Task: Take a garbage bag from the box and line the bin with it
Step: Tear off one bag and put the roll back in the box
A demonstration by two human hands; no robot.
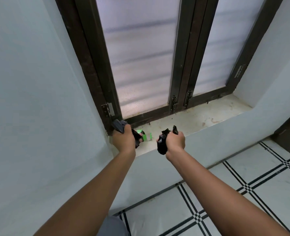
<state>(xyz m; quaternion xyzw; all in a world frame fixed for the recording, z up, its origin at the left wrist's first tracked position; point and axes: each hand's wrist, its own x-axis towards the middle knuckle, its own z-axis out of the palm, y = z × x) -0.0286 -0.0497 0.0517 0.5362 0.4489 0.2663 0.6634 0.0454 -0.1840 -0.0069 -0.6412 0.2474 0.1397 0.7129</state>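
The frosted double window [141,53] in its dark frame is faced across a stone sill [200,116], and the tiled floor [243,193] lies below; no bin is in view, so its location cannot be stated. At the left end of the sill, the green garbage-bag box [146,137] is seen only in part, behind the left hand [124,141]. That hand is closed around a dark roll of folded bags [119,127], one end of which protrudes above the fist near the window corner. The right hand [175,141] is closed on a crumpled black garbage bag [163,143], held just over the sill edge, apart from the roll. Whether the bag is fully severed from the roll cannot be told, since the span between the fists is partly hidden. Should a perforation remain joined, a pull could draw out further bags or drag the light box off the sill. A tight clench on thin film could stretch or tear it. A bag kept wadded could be hard to open at the mouth.
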